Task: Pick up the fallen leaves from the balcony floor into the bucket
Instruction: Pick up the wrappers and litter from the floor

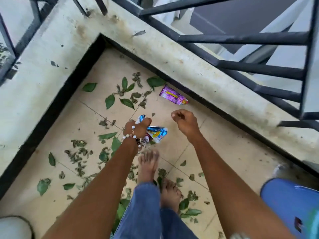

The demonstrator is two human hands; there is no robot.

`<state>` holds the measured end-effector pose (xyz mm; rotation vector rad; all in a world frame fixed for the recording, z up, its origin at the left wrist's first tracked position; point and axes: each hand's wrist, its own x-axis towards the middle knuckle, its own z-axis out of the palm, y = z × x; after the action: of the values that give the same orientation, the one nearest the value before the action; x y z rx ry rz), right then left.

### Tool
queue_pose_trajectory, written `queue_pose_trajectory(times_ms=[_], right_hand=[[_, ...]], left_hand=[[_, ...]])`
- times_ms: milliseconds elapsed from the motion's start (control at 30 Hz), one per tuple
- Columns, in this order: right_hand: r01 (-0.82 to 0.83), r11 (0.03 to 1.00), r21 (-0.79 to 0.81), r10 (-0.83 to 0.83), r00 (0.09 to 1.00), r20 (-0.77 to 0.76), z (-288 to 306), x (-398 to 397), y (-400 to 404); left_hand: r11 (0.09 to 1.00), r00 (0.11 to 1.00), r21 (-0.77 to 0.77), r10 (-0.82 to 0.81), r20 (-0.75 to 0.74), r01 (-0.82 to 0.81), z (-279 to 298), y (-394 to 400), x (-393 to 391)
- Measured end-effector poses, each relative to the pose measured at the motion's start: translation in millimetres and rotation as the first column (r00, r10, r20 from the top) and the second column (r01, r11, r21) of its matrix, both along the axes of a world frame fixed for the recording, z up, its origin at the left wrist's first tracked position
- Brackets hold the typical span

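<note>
Left hand (138,126) grips crumpled blue wrappers (158,133); right hand (183,120) loosely curled, holding nothing. Leaves (120,94) litter the tiles, densest far-left of the hands. Blue bucket (291,204) near right. Dump the wrappers first, then gather leaves in handfuls. Purple wrapper (173,97) lies far right.

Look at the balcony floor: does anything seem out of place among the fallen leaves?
Yes. A purple wrapper lies by the ledge, litter rather than leaf. The left hand grips crumpled blue wrappers, not leaves.
</note>
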<state>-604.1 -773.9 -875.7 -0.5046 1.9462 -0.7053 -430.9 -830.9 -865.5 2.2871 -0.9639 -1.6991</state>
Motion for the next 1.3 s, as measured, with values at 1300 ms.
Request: queue_pose_trajectory(times_ms=[1300], right_hand=[[0.586, 0.758, -0.287, -0.599, 0.799, 0.050, 144.4, -17.4, 66.9]], left_hand=[[0.848, 0.834, -0.089, -0.530, -0.153, 0.523, 148.2, 18.2, -144.2]])
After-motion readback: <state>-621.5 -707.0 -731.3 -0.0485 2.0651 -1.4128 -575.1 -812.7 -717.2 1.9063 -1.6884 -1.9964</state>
